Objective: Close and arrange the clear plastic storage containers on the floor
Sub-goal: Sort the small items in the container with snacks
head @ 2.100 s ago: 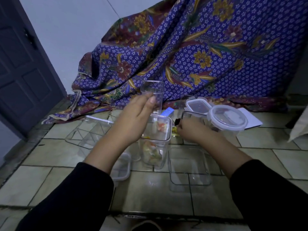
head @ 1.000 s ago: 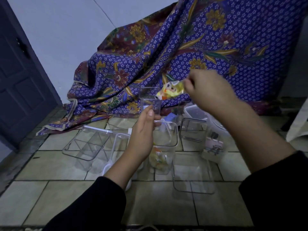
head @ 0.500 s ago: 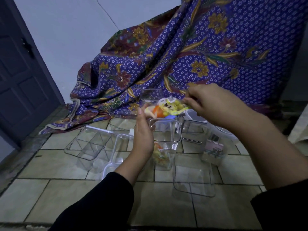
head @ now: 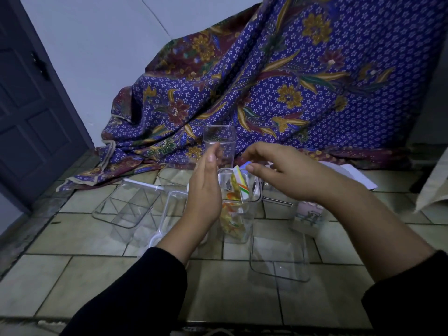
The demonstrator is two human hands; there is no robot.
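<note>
My left grip (head: 203, 192) was flat open beside the container (head: 242, 221), right grip (head: 283, 175) curled over the packet (head: 241, 184), couldn't tell if pinching

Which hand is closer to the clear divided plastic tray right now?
Left. The left hand sits just right of the clear divided plastic tray; the right hand is farther right, pinching a colourful sachet over a clear open-topped container.

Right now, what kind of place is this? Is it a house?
Probably a room in a home, though I can't be sure: a tiled floor, a dark panelled door beside a plain wall, and a flowered cloth draped down to the floor.
</note>
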